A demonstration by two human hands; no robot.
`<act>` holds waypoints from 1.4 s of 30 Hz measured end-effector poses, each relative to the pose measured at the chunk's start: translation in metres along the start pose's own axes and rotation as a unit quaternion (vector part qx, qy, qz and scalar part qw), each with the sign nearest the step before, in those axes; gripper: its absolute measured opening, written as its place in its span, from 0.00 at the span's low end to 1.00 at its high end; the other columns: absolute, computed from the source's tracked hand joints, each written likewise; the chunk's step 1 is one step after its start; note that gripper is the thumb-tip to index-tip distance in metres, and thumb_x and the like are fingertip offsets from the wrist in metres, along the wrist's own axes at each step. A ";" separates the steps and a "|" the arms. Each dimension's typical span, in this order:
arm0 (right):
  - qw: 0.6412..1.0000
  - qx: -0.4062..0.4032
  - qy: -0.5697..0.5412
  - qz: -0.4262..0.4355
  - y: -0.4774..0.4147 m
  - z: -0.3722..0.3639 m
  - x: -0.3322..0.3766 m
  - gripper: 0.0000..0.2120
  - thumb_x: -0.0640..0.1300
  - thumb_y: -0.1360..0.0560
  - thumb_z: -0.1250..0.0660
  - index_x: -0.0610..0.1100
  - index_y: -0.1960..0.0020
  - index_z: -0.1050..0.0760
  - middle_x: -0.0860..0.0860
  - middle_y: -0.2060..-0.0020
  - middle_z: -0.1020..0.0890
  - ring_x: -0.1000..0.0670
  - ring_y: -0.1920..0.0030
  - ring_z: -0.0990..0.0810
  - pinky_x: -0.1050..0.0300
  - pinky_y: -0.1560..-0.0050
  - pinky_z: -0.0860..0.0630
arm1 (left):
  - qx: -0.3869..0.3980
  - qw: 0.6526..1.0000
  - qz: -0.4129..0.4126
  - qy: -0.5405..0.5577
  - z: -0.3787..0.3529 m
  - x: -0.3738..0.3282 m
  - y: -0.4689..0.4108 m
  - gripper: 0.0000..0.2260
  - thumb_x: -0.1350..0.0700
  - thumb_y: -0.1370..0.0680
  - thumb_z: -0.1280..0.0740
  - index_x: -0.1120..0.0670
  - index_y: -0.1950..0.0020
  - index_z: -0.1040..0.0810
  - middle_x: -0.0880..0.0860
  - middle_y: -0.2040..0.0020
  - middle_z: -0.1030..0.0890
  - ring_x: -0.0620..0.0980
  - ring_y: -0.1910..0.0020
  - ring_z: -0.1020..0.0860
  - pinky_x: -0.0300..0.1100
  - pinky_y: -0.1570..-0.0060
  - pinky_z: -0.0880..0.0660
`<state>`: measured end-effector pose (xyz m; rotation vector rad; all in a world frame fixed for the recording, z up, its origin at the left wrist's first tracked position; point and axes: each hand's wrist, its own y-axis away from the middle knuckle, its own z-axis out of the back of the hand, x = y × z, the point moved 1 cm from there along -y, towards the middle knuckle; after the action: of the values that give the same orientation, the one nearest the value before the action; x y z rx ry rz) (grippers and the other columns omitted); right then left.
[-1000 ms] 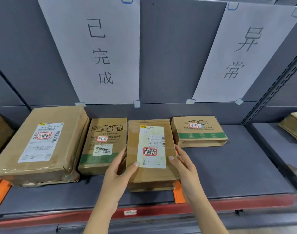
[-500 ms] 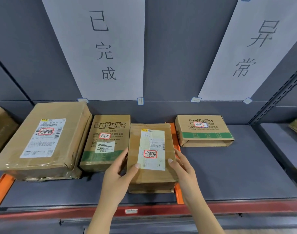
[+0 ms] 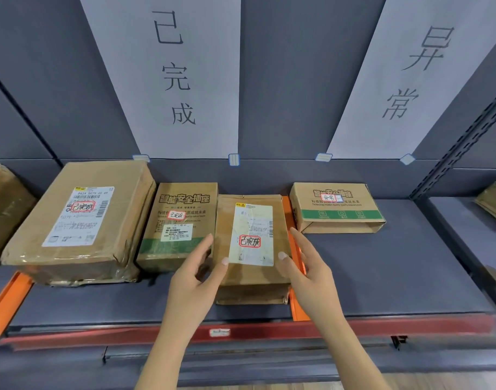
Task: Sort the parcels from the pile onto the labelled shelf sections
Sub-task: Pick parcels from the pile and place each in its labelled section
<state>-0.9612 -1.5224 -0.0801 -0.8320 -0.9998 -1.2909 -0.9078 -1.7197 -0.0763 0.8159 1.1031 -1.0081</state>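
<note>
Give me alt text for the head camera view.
A left hand and right hand flank a flat brown cardboard parcel with a white label on a grey metal shelf, beside an orange divider strip. A large brown box and a printed brown carton lie to its left below a white paper sign; a second carton lies right of the divider.

Grey shelf [image 3: 382, 271]: brown parcels [image 3: 80, 220] lying flat, 2 orange dividers [image 3: 297, 308].

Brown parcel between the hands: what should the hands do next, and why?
Probably pull both hands back. The flat brown cardboard parcel lies on the grey shelf under the white paper sign whose characters match its red-framed sticker, and the left hand and right hand rest loosely against it.
</note>
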 end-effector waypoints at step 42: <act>0.899 0.031 0.368 0.236 -0.022 -0.017 -0.021 0.27 0.54 0.17 0.49 0.50 0.20 0.45 0.59 0.21 0.48 0.59 0.23 0.60 0.59 0.38 0.25 | 0.027 0.835 -0.276 -0.475 -0.026 0.022 -0.023 0.29 0.42 0.17 0.57 0.59 0.26 0.33 0.54 0.25 0.33 0.51 0.24 0.41 0.53 0.29 0.45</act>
<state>-0.9814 -1.5332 -0.1068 -0.4238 -0.2044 -1.0070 -0.9351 -1.7087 -0.1052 -0.0614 0.4122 -1.6779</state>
